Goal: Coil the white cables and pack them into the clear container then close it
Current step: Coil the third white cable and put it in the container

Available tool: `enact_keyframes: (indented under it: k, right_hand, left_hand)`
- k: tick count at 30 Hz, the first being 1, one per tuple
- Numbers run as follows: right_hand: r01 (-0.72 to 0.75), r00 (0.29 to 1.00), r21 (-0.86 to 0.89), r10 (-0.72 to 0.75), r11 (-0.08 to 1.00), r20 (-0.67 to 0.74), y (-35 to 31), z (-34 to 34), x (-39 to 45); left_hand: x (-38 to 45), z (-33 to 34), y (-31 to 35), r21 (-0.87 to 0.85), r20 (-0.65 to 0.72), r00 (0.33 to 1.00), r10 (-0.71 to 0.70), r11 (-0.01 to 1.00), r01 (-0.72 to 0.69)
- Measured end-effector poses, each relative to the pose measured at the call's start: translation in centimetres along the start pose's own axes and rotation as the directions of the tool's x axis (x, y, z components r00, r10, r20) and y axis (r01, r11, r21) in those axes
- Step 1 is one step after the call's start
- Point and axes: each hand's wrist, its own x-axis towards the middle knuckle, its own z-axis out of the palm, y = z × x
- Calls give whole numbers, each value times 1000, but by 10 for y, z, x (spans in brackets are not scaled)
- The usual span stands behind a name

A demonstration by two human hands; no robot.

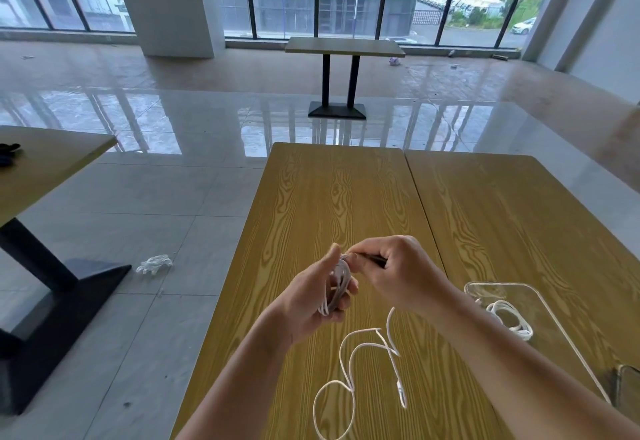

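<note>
My left hand (322, 296) holds several loops of a white cable (337, 284) above the wooden table (332, 197). My right hand (391, 270) pinches the same cable at the top of the loops. The loose tail of this cable (349, 363) hangs down and lies in curves on the table near the front edge. To the right stands the clear container (554, 315), open, with another coiled white cable (510, 318) inside. My right forearm covers part of the container's left side.
A second wooden table (519, 218) joins the first on the right. A clear lid-like piece (628, 391) lies at the far right edge. Another table (41, 169) stands to the left, one more (344, 46) far ahead. A crumpled glove (154, 263) lies on the tiled floor.
</note>
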Motion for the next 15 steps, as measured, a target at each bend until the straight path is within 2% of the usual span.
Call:
enact_keyframes:
  k: [3,8,12,15]
  right_hand:
    - [9,1000,11,-9,1000,2,2,-1,1]
    - [-12,1000,12,11,1000,6,9,-6,3]
    - [-97,994,-16,96,995,-55,20,-22,3]
    - [-143,981,-25,139,989,-133,30,-27,3]
  left_hand:
    - [-3,1,2,56,69,997,35,998,-39]
    - [-4,-5,1,7,104,994,31,999,-32]
    - [-3,-23,2,-104,-22,996,83,991,-84]
    - [-2,-26,6,-189,-185,975,125,969,-160]
